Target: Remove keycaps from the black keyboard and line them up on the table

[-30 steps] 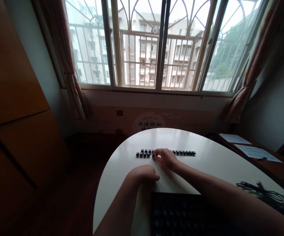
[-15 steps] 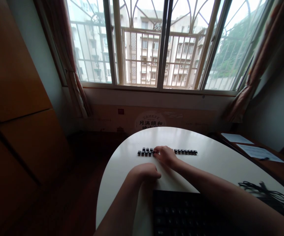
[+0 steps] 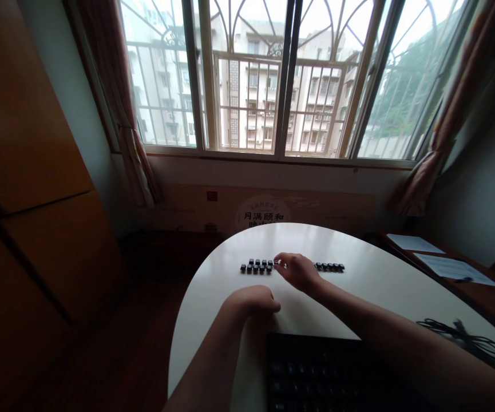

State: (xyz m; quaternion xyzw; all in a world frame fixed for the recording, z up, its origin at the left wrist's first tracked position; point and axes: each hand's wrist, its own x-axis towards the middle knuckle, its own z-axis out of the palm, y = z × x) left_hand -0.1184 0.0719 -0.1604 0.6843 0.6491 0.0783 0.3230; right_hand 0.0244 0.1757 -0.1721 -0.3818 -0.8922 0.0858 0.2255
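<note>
The beige panel point(image 3: 316, 210) reads "月满颐和" (perhaps "ZANKEE" above).

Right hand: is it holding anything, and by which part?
The right hand is at a black keycap in the far row; whether it grips it, and by which part, cannot be told.

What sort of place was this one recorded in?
Probably a room in a home: a wide window with a tied-back curtain faces a multi-storey building, a tall wooden-looking cabinet stands at the left, and a round-edged white table stands near the window.
</note>
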